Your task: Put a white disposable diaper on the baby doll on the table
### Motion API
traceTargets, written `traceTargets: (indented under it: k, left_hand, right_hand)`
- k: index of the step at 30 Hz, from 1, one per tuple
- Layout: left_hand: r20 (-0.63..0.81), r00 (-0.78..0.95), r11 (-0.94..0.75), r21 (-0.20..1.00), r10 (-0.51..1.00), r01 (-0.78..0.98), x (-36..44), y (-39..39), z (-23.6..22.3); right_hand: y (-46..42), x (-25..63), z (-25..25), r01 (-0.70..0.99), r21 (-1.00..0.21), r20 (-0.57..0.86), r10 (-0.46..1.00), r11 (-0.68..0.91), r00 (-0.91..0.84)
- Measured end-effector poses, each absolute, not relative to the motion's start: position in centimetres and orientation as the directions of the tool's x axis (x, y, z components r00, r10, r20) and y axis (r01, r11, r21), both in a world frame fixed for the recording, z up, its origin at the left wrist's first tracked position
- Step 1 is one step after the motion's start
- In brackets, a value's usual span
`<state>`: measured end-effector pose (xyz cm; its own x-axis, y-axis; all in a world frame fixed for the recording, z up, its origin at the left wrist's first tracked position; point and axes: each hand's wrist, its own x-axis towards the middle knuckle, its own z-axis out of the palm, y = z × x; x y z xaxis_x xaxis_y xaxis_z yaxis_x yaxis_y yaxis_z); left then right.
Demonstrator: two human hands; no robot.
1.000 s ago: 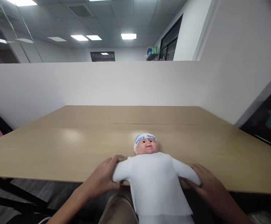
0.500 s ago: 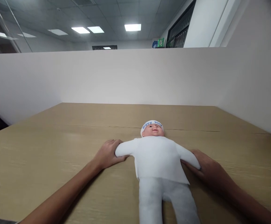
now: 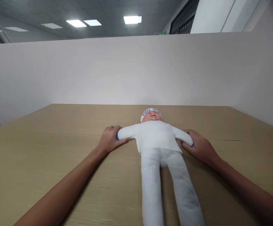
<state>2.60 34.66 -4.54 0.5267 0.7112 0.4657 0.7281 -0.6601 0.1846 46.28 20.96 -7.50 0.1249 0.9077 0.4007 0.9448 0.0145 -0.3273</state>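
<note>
A baby doll (image 3: 157,138) lies face up, its head toward the far side and its legs toward me. It wears a white long-sleeved top, white trousers and a white headband (image 3: 151,110) with blue lettering. My left hand (image 3: 109,138) is closed around the end of the doll's outstretched arm on the left. On the other side, my right hand (image 3: 198,146) grips the end of the opposite arm. A bit of blue shows at both sleeve ends. The doll's feet fall outside the picture.
The doll rests on a wide tan tabletop (image 3: 56,163) with a thin seam across it. A white partition (image 3: 103,72) closes off the back, with white walls at both sides. Ceiling lights (image 3: 131,20) and a dark window grille (image 3: 184,18) show above it.
The doll and both hands now appear higher in the view and farther off, with more of the legs showing. Both hands keep hold of the doll's arms. My view has tilted down a little.
</note>
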Motion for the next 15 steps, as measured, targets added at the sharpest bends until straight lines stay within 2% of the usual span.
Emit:
traceTargets:
  k: [6, 15]
  left_hand:
    - [0.478, 0.498, -0.645, 0.209, 0.723, 0.735, 3.4, 39.2, -5.0]
    - [0.453, 0.501, -0.641, 0.234, 0.737, 0.731, 2.8, 39.2, -5.3]
  right_hand:
    - [25.9, 48.2, -8.1, 0.944, -0.310, 0.470, 0.881, 0.114, 0.048]
    - [27.1, 50.0, -11.4, 0.966, -0.255, 0.504, 0.858, 0.039, 0.098]
